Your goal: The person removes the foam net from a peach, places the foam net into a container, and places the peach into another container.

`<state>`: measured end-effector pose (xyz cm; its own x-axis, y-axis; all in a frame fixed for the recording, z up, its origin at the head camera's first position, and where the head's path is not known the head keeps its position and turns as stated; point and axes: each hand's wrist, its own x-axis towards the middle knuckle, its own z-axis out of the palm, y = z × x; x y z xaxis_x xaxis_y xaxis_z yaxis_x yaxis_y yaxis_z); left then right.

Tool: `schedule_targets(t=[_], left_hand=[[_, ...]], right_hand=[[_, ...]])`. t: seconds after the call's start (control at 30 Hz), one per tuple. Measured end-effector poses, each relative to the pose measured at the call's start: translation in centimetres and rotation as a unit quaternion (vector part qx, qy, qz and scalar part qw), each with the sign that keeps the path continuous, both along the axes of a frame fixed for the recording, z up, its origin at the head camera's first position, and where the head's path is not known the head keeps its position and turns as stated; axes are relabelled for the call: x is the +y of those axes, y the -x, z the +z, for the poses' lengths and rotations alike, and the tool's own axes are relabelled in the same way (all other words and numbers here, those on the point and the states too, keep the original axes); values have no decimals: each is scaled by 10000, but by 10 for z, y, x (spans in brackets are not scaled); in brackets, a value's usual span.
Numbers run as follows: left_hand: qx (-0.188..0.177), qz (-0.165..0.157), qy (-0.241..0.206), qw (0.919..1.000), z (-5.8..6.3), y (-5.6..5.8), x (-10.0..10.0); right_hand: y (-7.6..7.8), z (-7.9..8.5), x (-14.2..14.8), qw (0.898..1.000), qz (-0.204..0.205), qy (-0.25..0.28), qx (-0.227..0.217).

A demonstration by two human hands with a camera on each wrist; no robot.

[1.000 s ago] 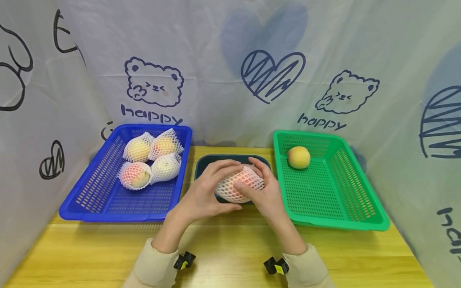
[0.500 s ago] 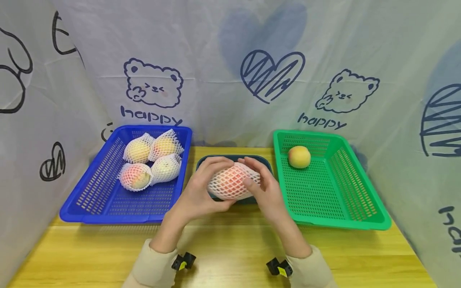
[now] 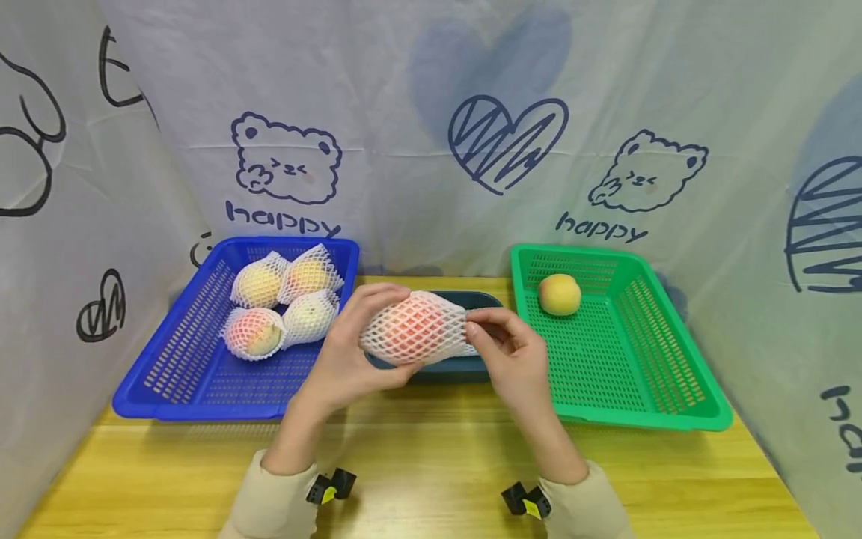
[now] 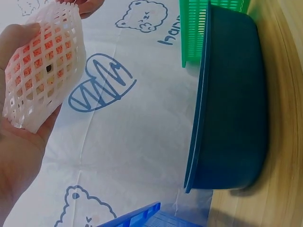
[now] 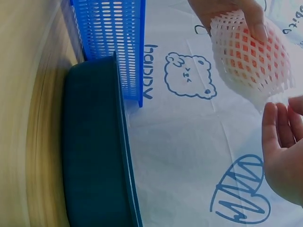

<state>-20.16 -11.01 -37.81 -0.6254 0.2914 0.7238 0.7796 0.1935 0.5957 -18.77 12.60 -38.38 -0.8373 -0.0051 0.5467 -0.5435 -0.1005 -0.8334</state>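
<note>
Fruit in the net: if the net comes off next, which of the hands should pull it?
Probably the right hand: it pinches the narrow end of the net, while the left hand is busy gripping the fruit through it.

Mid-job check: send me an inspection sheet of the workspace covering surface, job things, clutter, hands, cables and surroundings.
Surface: wood-grain table.
Job things: netted fruit held up near the dark tray; four fruits in nets in the blue basket; one bare fruit in the green basket.
Clutter: nothing seen.
Hands: left hand grips the netted fruit; right hand pinches its net's end.
Cables: nothing seen.
Surroundings: printed fabric behind and at both sides.
</note>
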Motion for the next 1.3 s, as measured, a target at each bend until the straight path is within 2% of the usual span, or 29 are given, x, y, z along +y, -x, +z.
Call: schedule_targets(t=[0.13,0.33,0.5,0.67,0.9,1.07,1.3], left_hand=[[31,-39,99,9999,-2,2,1],[55,-82,195,9998,-5,2,5],[94,-233,239,9994,-6,2,9],[198,-433,376,9982,-9,4,14],[333,-492,659,9961,-13,5,20],[310,-477,592,9966,-9,4,19],[118,-436,432,9980,-5,3,10]], right_hand=[[0,-3,-2,9995,111,-272,-90],[2,-4,-3,9985,385,-343,-165],[1,-2,-2,9939,771,-590,-519],[1,-2,-2,9843,1083,-1030,-943],[0,-3,-1,9738,836,-1761,-1168],[0,-3,-1,9747,737,-1761,-1162],[3,-3,2,9826,858,-1290,-1025]])
